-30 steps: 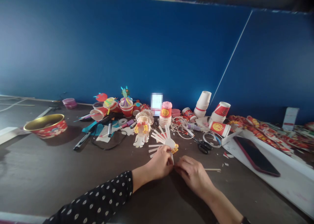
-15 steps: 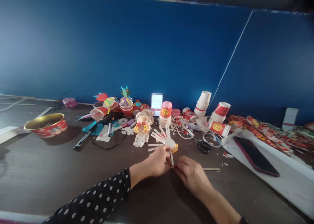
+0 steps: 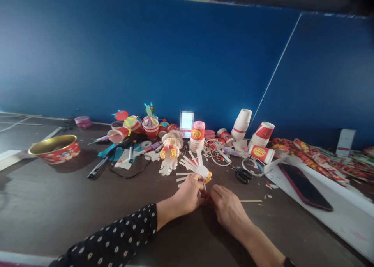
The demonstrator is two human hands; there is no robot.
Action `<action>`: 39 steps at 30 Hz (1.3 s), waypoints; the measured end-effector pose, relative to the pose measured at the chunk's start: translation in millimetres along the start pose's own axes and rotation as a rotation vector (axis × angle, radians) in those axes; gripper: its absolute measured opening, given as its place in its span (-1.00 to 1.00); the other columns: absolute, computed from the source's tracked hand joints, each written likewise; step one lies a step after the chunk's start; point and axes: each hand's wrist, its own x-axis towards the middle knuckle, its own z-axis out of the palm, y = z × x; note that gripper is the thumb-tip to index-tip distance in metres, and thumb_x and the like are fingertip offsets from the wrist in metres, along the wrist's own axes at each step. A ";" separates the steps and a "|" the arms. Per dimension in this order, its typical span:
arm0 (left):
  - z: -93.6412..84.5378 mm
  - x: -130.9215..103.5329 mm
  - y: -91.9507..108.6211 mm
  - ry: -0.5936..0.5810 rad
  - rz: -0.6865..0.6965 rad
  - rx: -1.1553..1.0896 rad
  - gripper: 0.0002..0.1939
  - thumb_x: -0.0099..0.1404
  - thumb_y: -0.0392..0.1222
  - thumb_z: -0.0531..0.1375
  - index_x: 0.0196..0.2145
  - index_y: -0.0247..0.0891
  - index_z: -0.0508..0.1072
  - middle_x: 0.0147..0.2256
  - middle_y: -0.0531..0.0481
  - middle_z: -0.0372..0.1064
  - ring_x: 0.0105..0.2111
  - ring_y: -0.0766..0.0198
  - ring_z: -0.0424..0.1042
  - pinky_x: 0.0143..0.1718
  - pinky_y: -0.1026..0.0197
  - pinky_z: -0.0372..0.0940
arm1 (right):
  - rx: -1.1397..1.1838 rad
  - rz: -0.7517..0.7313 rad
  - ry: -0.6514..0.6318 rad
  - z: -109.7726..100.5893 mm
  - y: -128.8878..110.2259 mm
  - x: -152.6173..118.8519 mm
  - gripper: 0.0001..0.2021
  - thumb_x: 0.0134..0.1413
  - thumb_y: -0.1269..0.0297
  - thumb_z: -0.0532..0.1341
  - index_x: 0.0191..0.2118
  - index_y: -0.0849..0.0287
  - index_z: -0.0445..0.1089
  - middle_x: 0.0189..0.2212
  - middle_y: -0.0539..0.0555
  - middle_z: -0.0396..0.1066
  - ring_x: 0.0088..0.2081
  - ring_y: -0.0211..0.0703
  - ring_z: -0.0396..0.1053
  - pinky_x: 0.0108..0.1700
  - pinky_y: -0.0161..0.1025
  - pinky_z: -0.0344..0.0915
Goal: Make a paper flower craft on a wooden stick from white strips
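Note:
A paper cup cut into white strips fans out around its round base at the middle of the table. My left hand is closed on its near side, fingers bent over the strips. My right hand is closed close beside it, its fingertips at the end of a near strip, almost meeting the left fingertips. A thin wooden stick sticks out to the right from behind my right hand; whether the fingers hold it is hidden.
Black scissors lie behind my right hand. A white tray with a phone is at the right, a red-gold bowl at the left. Stacked cups, pens and paper figures line the back.
The cut cup has shifted very slightly left. My fingertips have moved a little at the near strip, which now shows less between them.

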 end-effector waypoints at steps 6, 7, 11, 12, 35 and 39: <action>4.4 -1.4 -0.5 0.006 0.018 0.010 -0.91 -0.03 -0.36 0.24 -0.50 -0.28 0.56 -0.08 -0.16 0.26 -0.07 0.03 0.25 -0.03 0.10 0.18 | 0.079 0.052 0.015 -1.1 1.4 -1.1 -0.85 0.02 0.54 0.06 -0.45 0.18 0.26 -0.45 0.02 0.27 -0.40 -0.22 0.20 -0.35 -0.30 0.07; 4.7 -1.3 -0.4 0.008 0.022 0.016 -0.90 -0.03 -0.36 0.23 -0.50 -0.28 0.56 -0.08 -0.16 0.26 -0.08 0.03 0.26 -0.03 0.10 0.18 | 0.103 0.059 0.012 -2.3 1.9 -1.5 -0.85 0.04 0.53 0.06 -0.47 0.18 0.25 -0.46 0.01 0.27 -0.40 -0.22 0.20 -0.35 -0.30 0.07; 6.4 -0.6 0.4 0.017 0.039 0.037 -0.92 -0.04 -0.34 0.24 -0.52 -0.28 0.55 -0.09 -0.16 0.24 -0.08 0.03 0.25 0.00 0.06 0.16 | 0.190 0.037 -0.015 -8.3 3.9 -3.4 -0.83 0.11 0.47 0.05 -0.48 0.18 0.26 -0.46 0.00 0.28 -0.39 -0.24 0.22 -0.34 -0.32 0.08; 6.9 -0.6 0.6 0.022 0.041 0.044 -0.92 -0.04 -0.34 0.24 -0.52 -0.29 0.55 -0.09 -0.16 0.24 -0.07 0.02 0.24 0.01 0.05 0.15 | 0.199 0.029 -0.017 -9.3 4.2 -3.7 -0.82 0.12 0.46 0.05 -0.48 0.18 0.26 -0.46 0.00 0.29 -0.39 -0.25 0.22 -0.33 -0.33 0.08; 9.6 -4.7 0.8 0.089 0.044 0.045 -0.90 -0.03 -0.39 0.18 -0.55 -0.31 0.50 -0.12 -0.17 0.26 -0.08 0.02 0.23 -0.05 0.08 0.21 | 0.029 0.029 -0.031 -10.3 -3.4 1.4 -0.84 -0.02 0.56 0.06 -0.43 0.16 0.29 -0.43 0.00 0.29 -0.38 -0.22 0.19 -0.33 -0.29 0.08; 11.3 -4.3 0.2 0.101 0.053 0.067 -0.90 -0.04 -0.37 0.17 -0.55 -0.32 0.50 -0.09 -0.19 0.24 -0.07 0.00 0.22 -0.04 0.06 0.20 | 0.023 0.035 -0.047 -15.9 -7.2 -3.6 -0.80 0.06 0.54 0.03 -0.43 0.16 0.33 -0.43 0.01 0.33 -0.38 -0.22 0.22 -0.30 -0.29 0.10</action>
